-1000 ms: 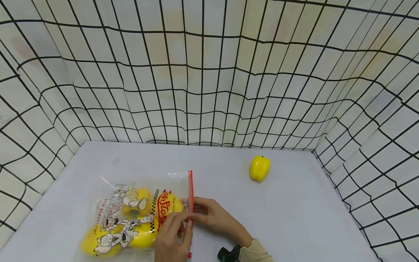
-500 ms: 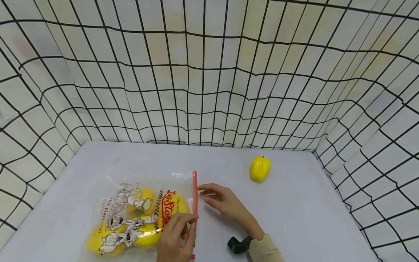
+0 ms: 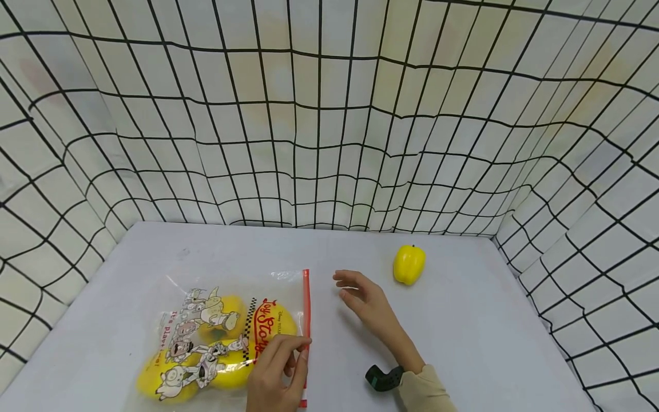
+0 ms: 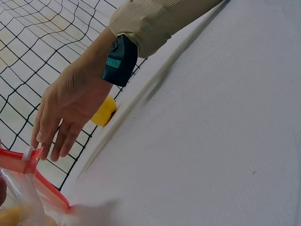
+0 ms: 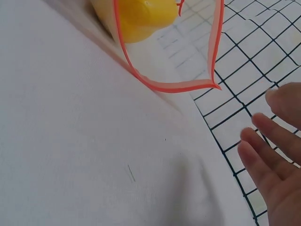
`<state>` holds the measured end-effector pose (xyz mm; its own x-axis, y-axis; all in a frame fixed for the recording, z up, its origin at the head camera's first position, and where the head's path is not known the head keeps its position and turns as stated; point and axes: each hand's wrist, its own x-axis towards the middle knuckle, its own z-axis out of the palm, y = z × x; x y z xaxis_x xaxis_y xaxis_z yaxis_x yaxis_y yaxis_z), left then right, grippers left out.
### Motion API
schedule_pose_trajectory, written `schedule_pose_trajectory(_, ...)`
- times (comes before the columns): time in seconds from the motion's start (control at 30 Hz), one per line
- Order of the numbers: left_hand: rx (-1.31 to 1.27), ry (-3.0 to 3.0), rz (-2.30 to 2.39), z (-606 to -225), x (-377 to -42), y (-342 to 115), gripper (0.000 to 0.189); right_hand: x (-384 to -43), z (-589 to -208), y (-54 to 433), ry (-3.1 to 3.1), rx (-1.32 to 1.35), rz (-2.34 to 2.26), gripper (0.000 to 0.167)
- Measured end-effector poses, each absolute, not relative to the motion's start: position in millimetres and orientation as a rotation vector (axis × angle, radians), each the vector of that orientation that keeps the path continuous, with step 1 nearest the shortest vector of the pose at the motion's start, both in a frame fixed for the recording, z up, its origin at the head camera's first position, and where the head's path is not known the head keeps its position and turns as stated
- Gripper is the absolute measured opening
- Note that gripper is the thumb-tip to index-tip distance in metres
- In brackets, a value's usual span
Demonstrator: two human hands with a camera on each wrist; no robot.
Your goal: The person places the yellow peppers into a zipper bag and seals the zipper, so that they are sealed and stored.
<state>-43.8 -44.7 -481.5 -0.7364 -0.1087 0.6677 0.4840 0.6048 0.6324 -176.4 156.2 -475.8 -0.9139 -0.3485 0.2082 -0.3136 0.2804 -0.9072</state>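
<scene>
A clear zip bag (image 3: 208, 337) with cartoon print and a red zip edge lies at the front left in the head view, several yellow rounded things inside it. My left hand (image 3: 275, 375) pinches the red edge between thumb and fingers. The right wrist view shows the bag's red-rimmed mouth (image 5: 183, 88) gaping, a yellow thing (image 5: 146, 19) within. Apart from the bag, to its right, my right hand (image 3: 372, 306) hovers with loosely bent fingers and holds nothing. Beyond that hand, a yellow bell pepper (image 3: 409, 265) stands on the table.
The white tabletop (image 3: 479, 332) reaches back to a black net (image 3: 334, 143) hung before pale walls on the back and both sides. A dark wrist strap device (image 3: 383, 379) sits at the right wrist, by a beige sleeve (image 3: 424, 392).
My right hand has let go of the bag's red edge and moved right and away, toward the bell pepper. The bag has shifted slightly right; my left hand still pinches its edge.
</scene>
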Motion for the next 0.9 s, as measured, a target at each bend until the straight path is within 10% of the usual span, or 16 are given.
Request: schedule_pose_trajectory(0.9, -0.228, -2.187, -1.077, -478, -42, -42, 0.042, -186, -472, 178, 2.815, -0.231, -2.14, 0.044)
